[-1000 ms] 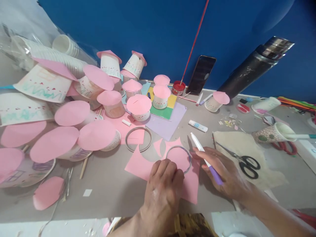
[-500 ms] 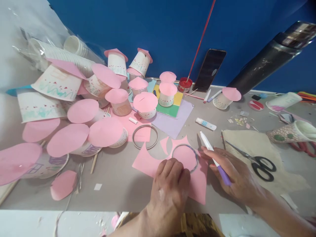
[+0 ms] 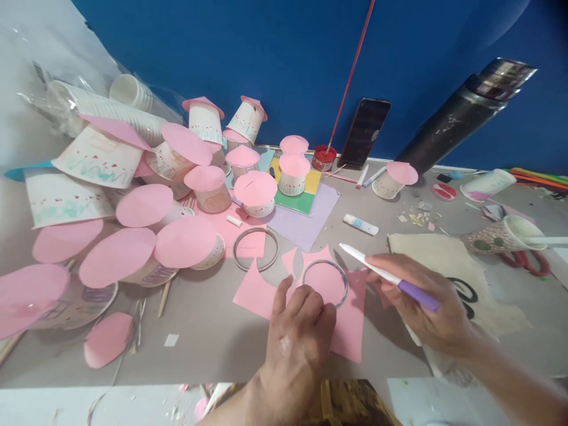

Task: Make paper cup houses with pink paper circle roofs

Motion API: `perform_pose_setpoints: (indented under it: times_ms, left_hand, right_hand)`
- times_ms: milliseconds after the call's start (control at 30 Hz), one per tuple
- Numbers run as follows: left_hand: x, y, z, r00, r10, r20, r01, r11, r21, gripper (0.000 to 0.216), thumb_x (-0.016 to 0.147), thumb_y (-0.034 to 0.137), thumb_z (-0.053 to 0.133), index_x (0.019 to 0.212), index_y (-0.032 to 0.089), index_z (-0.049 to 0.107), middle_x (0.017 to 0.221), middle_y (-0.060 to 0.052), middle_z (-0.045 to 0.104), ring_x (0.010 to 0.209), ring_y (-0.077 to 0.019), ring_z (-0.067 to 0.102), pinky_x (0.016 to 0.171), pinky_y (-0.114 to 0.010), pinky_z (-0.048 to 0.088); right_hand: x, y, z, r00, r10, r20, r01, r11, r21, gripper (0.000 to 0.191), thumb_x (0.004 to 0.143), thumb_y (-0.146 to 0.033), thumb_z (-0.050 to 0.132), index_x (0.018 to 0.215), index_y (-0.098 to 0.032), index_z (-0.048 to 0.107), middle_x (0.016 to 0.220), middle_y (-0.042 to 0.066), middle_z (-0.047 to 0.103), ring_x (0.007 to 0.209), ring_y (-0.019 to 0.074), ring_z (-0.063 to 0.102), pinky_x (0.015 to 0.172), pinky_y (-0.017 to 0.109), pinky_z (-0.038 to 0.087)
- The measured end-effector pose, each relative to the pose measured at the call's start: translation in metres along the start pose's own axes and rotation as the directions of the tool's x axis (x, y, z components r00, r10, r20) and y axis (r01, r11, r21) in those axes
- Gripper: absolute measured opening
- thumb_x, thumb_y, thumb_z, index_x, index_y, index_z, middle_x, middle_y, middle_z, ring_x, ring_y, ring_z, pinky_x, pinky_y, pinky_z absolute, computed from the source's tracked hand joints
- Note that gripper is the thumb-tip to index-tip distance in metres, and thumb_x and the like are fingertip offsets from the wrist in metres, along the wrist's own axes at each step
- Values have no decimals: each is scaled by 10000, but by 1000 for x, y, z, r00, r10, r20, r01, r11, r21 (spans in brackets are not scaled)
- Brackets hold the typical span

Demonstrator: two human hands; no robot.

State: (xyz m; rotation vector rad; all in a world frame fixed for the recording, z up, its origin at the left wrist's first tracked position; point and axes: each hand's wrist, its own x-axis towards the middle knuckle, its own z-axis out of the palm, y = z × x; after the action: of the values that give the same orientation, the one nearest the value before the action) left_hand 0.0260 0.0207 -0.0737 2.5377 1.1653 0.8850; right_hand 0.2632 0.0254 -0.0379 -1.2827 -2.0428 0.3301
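Observation:
My left hand (image 3: 298, 331) rests on a pink paper sheet (image 3: 352, 325) with cut-out curves along its edge. Its bent fingers press the near-left rim of a thin ring (image 3: 345, 291) lying flat on that sheet; the fingertips are partly hidden. In my right hand (image 3: 437, 313) is a white and purple marker pen (image 3: 390, 277), gripped between thumb and fingers. Its white tip points up and left, above the table and apart from the paper. A second ring (image 3: 235, 255) lies to the left, partly over other pink paper. Beside the sheet is a small pink offcut (image 3: 289, 261).
Paper cups with pink paper tops (image 3: 186, 241) crowd the left side. At the back stand a phone (image 3: 364, 133), a red paint pot (image 3: 324, 158) and a black flask (image 3: 457, 118). Black-handled scissors (image 3: 464, 289) lie on cloth (image 3: 430, 248) at right, partly behind my right hand.
My right hand has turned, so the marker lies flatter with its tip farther left. It now covers most of the scissors. The left little finger has spread outward. The view has shifted slightly.

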Motion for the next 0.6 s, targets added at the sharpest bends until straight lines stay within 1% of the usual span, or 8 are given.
perform_pose_setpoints:
  times_ms: [33,100,167,233,300,400,500,600]
  left_hand:
    - [0,0,0,1000,1,1,-1,1000,7,256,879,-29,507,842,182,649,786,-38,577,784,-198,517,1019,-492,440]
    - [1,0,2,1000,4,-6,-4,1000,-1,255,865,-40,517,772,175,618,776,-45,558,776,-196,498,955,-444,480]
    - [1,0,5,999,19,-33,-20,1000,-13,265,837,-58,519,721,172,581,760,-53,538,767,-201,482,819,-377,502]
    - [0,-1,7,997,42,-60,-43,999,-9,261,813,-69,521,717,168,571,748,-58,530,765,-209,474,736,-350,489]
    - [0,-2,8,997,58,-57,-58,998,-6,241,803,-65,532,741,161,584,749,-60,533,766,-214,472,710,-346,480]
    - [-2,-2,7,999,47,-9,-47,999,-7,215,794,-45,569,743,163,580,768,-62,544,772,-214,478,705,-346,472]
    - [-3,-2,6,999,32,15,-33,999,15,217,789,-39,587,729,170,573,772,-61,544,779,-213,481,705,-343,464]
    - [-3,-1,6,999,25,25,-26,999,34,216,763,-44,602,736,169,582,784,-66,550,791,-216,482,707,-342,458]
  right_hand:
    - [6,-2,-3,997,73,-6,-73,996,55,291,1025,-261,552,1299,-277,648,982,68,763,754,199,744,628,312,610]
    - [19,-6,-5,977,214,-2,-211,967,143,231,1037,-335,538,1190,-260,695,824,36,740,566,157,676,471,265,526]
    - [35,-7,-2,947,319,24,-317,928,193,269,1034,-419,535,1079,-229,721,694,16,699,520,150,646,431,246,481]
    - [52,-5,4,926,374,57,-377,900,218,333,1014,-488,552,986,-202,722,643,12,676,560,162,666,473,242,498]
    - [67,-3,11,919,383,98,-395,886,243,367,990,-526,573,943,-186,704,661,12,680,561,154,660,503,241,503]
    - [85,-2,19,923,343,176,-379,891,248,369,969,-533,594,897,-180,675,685,8,687,527,130,622,529,244,490]
    - [99,-7,22,920,313,234,-360,912,197,343,966,-507,589,852,-188,649,655,-8,672,531,126,601,571,253,476]
    - [111,-15,22,920,294,259,-335,933,129,313,974,-457,551,833,-191,636,649,-14,661,559,131,589,600,262,447]
